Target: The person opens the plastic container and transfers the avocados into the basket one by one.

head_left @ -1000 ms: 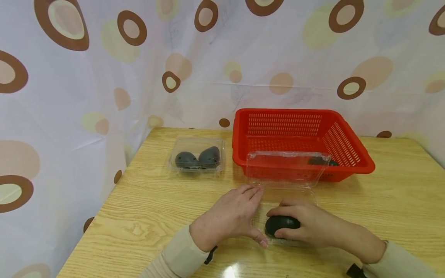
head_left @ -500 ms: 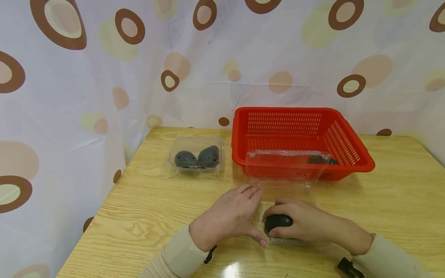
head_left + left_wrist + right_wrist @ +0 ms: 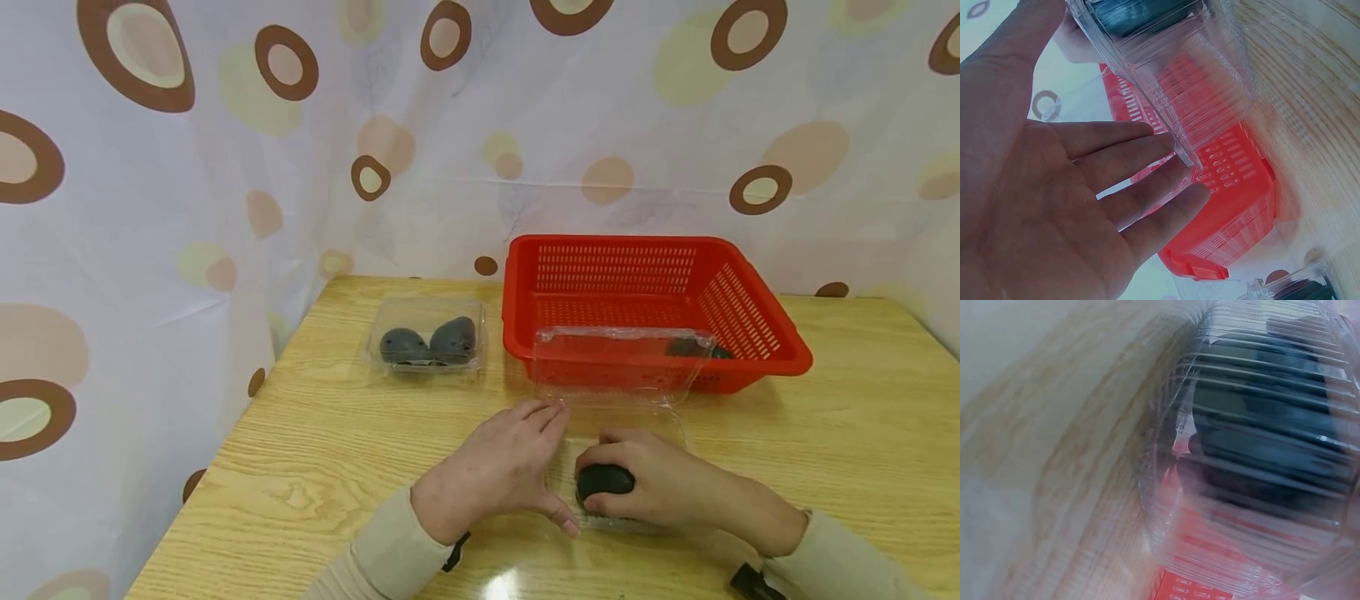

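Observation:
In the head view, a clear plastic clamshell box (image 3: 622,523) lies in front of me with its lid (image 3: 615,367) raised at the back. My right hand (image 3: 652,483) grips a dark avocado (image 3: 606,481) inside the base, thumb in front and fingers over the far side. The right wrist view shows the avocado (image 3: 1260,425) through the ribbed plastic. My left hand (image 3: 495,467) stays at the box's left side, thumb apart from the fingers. In the left wrist view its fingers (image 3: 1147,194) are nearly straight, tips at the clear rim, holding nothing.
Behind the raised lid stands a red perforated basket (image 3: 615,242), with dark avocados (image 3: 693,348) in its front right corner. A second clear box (image 3: 390,308), lid down, contains two avocados (image 3: 452,340) at the back left. A patterned cloth (image 3: 480,108) hangs behind the wooden table (image 3: 330,442).
My right hand has shifted slightly left with the avocado inside the box base. More of the avocado is now covered by the hand. The left hand stays in place.

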Tool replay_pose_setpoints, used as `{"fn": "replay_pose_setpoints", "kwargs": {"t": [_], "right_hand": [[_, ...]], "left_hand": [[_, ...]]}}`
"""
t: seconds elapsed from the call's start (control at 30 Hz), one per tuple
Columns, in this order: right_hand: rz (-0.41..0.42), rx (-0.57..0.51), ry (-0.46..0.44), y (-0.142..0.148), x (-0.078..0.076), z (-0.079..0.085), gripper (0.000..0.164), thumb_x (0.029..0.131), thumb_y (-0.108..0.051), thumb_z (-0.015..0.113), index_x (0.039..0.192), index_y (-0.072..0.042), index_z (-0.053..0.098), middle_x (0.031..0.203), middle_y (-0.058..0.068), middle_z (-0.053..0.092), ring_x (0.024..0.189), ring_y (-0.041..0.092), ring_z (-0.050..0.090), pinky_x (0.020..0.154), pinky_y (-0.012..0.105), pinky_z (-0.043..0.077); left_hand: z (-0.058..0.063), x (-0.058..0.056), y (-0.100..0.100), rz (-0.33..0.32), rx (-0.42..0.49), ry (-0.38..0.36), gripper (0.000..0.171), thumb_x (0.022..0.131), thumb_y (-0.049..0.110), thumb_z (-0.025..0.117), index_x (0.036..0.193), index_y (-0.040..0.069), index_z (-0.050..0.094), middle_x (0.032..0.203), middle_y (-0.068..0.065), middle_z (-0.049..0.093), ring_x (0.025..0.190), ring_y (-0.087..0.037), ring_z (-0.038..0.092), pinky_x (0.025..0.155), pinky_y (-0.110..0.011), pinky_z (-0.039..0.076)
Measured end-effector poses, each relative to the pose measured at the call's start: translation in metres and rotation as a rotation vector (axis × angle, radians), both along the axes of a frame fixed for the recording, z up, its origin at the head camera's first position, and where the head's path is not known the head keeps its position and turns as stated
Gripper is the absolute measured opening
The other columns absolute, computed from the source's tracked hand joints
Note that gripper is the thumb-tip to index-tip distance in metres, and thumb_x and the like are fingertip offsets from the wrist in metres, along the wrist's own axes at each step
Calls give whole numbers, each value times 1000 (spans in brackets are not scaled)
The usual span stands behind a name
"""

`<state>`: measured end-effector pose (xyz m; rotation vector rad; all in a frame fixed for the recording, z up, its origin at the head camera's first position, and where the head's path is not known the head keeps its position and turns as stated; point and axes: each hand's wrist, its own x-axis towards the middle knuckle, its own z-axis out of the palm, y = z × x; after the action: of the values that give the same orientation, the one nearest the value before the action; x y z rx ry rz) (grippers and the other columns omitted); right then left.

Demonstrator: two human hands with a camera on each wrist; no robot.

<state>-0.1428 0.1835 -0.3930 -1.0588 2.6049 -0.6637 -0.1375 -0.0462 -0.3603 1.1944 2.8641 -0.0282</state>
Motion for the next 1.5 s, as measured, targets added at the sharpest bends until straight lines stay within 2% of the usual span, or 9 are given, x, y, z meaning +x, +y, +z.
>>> {"fn": "replay_pose_setpoints", "kwargs": {"t": [0.3,0.6,0.93,1.13,1.27,1.5], "right_hand": [[-43,-39,143,2,1,4,25,89,-44,71,109,-29,70,93,-15,53,79,0,50,65,18,44],[-71,-25,231,6,2,10,26,86,-41,74,110,-30,71,98,-15,54,86,2,51,69,21,46],[35,-55,323,15,0,13,27,88,-33,74,115,-31,72,113,-18,64,97,4,62,77,29,55],[120,-76,437,20,2,16,25,88,-30,75,113,-31,73,114,-13,68,99,8,66,79,35,59],[128,-96,494,22,3,17,25,85,-28,78,109,-31,74,111,-13,69,97,8,67,77,35,59],[115,-129,538,26,5,21,29,79,-23,81,106,-30,74,108,-12,70,91,6,68,70,28,58]], "left_hand": [[-1,0,0,-10,10,15,122,63,84,64,153,6,36,155,-7,45,142,-20,42,115,-32,40],[-1,0,0,-12,17,13,122,62,84,66,152,6,38,154,-7,46,141,-20,43,115,-32,40],[-1,-1,0,1,15,-1,123,62,83,66,153,6,36,154,-6,45,141,-20,43,114,-33,41],[-1,-1,0,-6,22,16,123,61,83,67,152,6,38,153,-6,47,141,-20,43,114,-33,41],[0,-1,1,-4,23,20,123,61,84,67,152,6,38,153,-6,47,141,-19,43,113,-33,42],[-1,0,1,9,25,7,123,60,83,68,152,6,38,153,-7,46,141,-20,43,114,-32,40]]}}
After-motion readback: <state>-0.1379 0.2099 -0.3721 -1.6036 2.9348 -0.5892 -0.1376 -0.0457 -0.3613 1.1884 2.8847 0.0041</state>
